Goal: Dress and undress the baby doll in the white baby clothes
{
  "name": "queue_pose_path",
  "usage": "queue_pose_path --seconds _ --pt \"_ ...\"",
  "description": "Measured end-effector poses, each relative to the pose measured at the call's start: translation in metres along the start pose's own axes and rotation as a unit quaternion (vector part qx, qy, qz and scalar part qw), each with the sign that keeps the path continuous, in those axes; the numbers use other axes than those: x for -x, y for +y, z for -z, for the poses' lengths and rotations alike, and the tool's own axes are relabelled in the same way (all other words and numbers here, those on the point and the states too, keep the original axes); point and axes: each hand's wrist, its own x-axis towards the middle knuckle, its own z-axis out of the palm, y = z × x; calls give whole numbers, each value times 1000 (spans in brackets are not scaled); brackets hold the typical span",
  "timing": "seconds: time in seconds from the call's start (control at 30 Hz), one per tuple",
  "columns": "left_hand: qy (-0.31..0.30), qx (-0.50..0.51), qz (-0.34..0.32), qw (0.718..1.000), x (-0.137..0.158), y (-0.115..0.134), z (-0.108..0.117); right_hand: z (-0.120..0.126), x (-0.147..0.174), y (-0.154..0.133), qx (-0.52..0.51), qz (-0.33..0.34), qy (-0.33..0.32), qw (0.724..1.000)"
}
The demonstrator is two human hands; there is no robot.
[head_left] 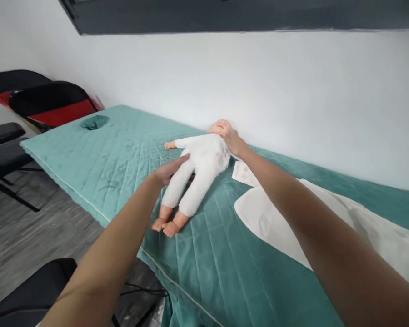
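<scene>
A baby doll (pixel 206 152) with a soft white body lies on its back on the green quilted table cover (pixel 221 236). Its head is by the wall and its bare feet point toward me. My left hand (pixel 172 170) grips the doll at the hip, thumb on top and the other fingers partly hidden under its legs. Beside the doll's head and neck, my right hand (pixel 236 144) is cupped around them, with some fingers out of sight behind. A white cloth garment (pixel 276 218) lies spread under my right forearm, and a small white printed piece (pixel 242 173) is near the doll's side.
The table stands against a white wall (pixel 150 72); its cover has a round hole (pixel 94 122) at the far left. Black and red chairs (pixel 51 106) stand beyond that end. Another black chair (pixel 30 288) is at the lower left, near dark cables (pixel 143 289).
</scene>
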Motion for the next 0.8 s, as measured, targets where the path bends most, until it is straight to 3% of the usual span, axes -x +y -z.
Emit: queue_pose_path --seconds 0.1,0.23,0.33,0.43,0.53,0.6,0.7,0.8 --pt "11 -5 -3 1000 -1 2 -3 -7 -18 -7 -75 -28 -1 997" --pt "-6 -10 -62 998 11 19 -12 3 -15 -17 -98 -35 7 995" --pt "0 -30 -117 993 29 45 -25 33 -5 -29 -118 -31 34 992" --pt "-9 -40 -163 986 50 70 -48 81 8 -37 -143 0 75 987" --pt "-45 -23 -201 978 70 80 -92 138 36 -29 -137 32 112 984" --pt "-82 3 -211 974 81 75 -132 174 66 -11 -109 19 133 985" --pt "-141 47 -199 969 94 48 -202 212 127 34 -61 -51 148 986" --pt "-195 61 -166 965 101 11 -266 229 192 90 -30 -137 151 978"
